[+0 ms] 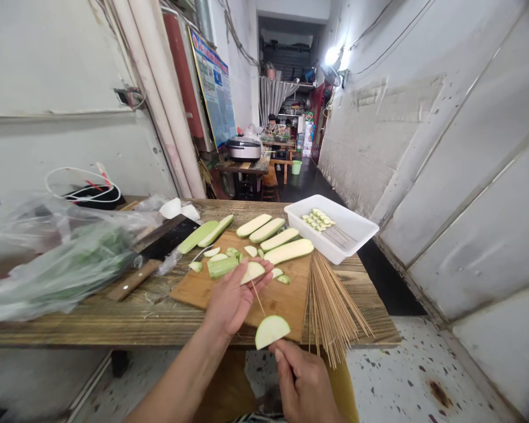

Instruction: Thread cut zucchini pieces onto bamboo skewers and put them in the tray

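As the left hand (229, 299) grips a skewer (258, 298) slanting down-right, right fingers (278, 353) pinch a zucchini slice (271, 331)

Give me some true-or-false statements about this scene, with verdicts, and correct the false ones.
1. The right hand pinches a wooden skewer threaded with a half-moon squash slice. True.
2. The left hand grips the cleaver. False: the cleaver lies on the table left of the cutting board, and the left hand is over the board.
3. The white plastic tray holds skewered squash pieces. True.
4. The bundle of loose skewers lies inside the tray. False: the loose skewers fan out on the table, right of the board.
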The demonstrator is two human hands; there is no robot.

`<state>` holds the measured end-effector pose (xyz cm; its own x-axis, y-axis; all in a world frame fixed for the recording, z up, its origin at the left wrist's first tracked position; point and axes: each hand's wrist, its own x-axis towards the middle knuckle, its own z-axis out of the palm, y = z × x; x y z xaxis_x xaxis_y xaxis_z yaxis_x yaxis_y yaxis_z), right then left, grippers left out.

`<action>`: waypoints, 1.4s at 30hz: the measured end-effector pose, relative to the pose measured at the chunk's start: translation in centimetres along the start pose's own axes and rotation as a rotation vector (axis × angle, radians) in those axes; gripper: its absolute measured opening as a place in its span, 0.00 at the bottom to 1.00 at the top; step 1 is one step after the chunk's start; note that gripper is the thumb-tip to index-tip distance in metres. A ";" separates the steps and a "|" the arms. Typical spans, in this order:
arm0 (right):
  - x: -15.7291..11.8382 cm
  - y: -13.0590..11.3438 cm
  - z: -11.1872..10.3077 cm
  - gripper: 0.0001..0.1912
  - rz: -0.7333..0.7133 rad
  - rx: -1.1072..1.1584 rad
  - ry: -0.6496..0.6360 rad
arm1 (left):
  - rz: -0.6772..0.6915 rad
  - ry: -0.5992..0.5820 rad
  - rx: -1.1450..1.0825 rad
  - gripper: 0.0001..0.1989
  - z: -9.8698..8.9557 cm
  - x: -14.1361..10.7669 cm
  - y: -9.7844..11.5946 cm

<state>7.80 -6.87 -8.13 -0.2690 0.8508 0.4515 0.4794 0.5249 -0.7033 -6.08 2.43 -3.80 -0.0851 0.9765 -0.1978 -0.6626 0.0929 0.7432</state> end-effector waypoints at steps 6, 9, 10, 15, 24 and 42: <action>-0.2 0.1 0.2 0.15 0.018 -0.002 0.019 | 0.009 0.021 0.035 0.08 0.0 0.1 -0.3; -0.2 0.1 0.3 0.15 0.032 0.006 0.029 | 0.054 0.032 0.040 0.08 0.2 0.2 -0.6; -0.2 0.1 0.3 0.15 0.037 0.009 0.033 | 0.068 0.031 0.039 0.07 0.2 0.2 -0.7; -0.1 0.2 0.4 0.16 0.045 0.026 0.040 | 0.078 0.010 0.037 0.07 0.3 0.2 -1.1; -0.1 0.2 0.6 0.16 0.065 0.016 0.025 | 0.068 -0.014 0.026 0.07 0.2 0.1 -1.2; -0.1 0.3 0.9 0.17 0.116 0.045 0.017 | 0.023 -0.027 0.056 0.07 -0.4 0.0 -2.2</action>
<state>7.24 -6.79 -8.90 -0.2001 0.9053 0.3748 0.4686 0.4244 -0.7748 -4.87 2.14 -5.68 -0.0793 0.9834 -0.1632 -0.6178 0.0800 0.7822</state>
